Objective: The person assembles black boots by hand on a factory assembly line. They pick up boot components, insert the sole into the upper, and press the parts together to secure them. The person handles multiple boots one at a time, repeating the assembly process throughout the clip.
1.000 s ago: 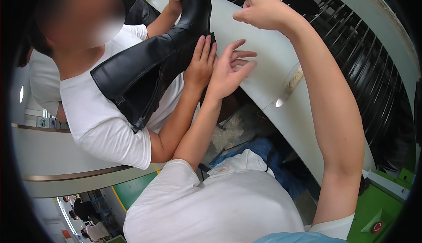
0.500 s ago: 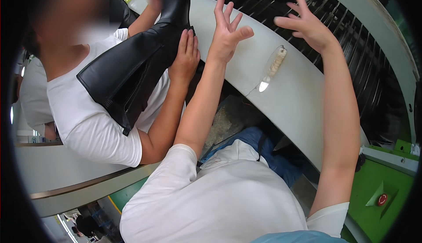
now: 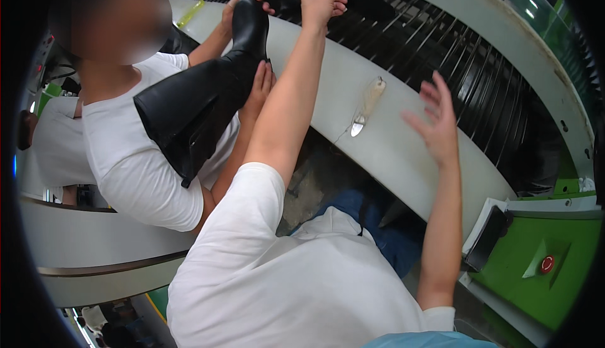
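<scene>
My left hand [image 3: 320,9] reaches out over the far edge of the white ledge, beside dark slats. It holds nothing; the thumb and a finger stick out and the other fingers bend. Nearer, above the ledge's right part, my right hand [image 3: 437,124] is empty with its fingers spread, slightly blurred. Between my arms a small tool [image 3: 369,105] with a pale wrapped handle and a shiny rounded metal end lies on the white ledge [image 3: 334,90]. To my left, a co-worker holds a tall black boot [image 3: 201,93] with both hands, its shaft against the body.
Beyond the ledge runs a dark conveyor of metal slats [image 3: 466,77], bordered by a pale curved rim [image 3: 504,33]. A green panel with a red button [image 3: 547,264] stands at the right. A yellow strip [image 3: 191,13] lies on the ledge near the co-worker.
My left hand has moved farther out over the slats. My right hand has drawn back from the slats toward me, above the ledge. The co-worker's boot is still held.
</scene>
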Tool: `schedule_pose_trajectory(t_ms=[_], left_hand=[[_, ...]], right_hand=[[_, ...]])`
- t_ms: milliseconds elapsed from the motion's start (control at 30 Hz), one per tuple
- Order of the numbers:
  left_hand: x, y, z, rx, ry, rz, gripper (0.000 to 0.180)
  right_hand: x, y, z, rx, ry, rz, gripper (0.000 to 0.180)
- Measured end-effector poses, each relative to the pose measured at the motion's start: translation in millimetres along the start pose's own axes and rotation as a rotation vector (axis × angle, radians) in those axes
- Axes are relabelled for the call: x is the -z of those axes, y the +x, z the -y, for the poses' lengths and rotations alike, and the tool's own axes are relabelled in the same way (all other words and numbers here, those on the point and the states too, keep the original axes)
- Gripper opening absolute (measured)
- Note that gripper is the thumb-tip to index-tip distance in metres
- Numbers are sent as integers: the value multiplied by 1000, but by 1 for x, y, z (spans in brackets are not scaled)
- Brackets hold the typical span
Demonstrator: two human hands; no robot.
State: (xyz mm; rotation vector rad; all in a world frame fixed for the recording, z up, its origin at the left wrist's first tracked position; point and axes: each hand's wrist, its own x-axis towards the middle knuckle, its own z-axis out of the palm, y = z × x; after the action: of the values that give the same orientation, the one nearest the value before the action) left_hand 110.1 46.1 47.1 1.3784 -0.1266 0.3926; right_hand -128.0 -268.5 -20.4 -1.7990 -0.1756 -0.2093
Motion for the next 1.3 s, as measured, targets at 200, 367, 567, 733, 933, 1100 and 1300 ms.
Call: schedule_pose_trajectory(t_ms=[200,367,567,733,933,1100,1300], left_hand=[[-88,-98,12,26,56,316,99],[-143,-243,72,156,61,652,74],[-167,-294,62,63,352,674,36],[-169,-288,55,131,451,731,45],[-160,-293,63,50,430,664,46],[-155,-291,73,-5,471,631,31],[-160,-293,75,-55,444,612,22]], right_hand=[[-5,-70,-54,23,-118,-246,86],[-7,-77,-55,37,200,-458,71],[-3,-82,-66,80,232,-576,58],[30,-73,-22,148,-47,-617,40],[212,18,146,552,-446,-788,25],[400,100,155,-271,-1540,-763,70],[501,130,97,-749,-1476,-596,86]])
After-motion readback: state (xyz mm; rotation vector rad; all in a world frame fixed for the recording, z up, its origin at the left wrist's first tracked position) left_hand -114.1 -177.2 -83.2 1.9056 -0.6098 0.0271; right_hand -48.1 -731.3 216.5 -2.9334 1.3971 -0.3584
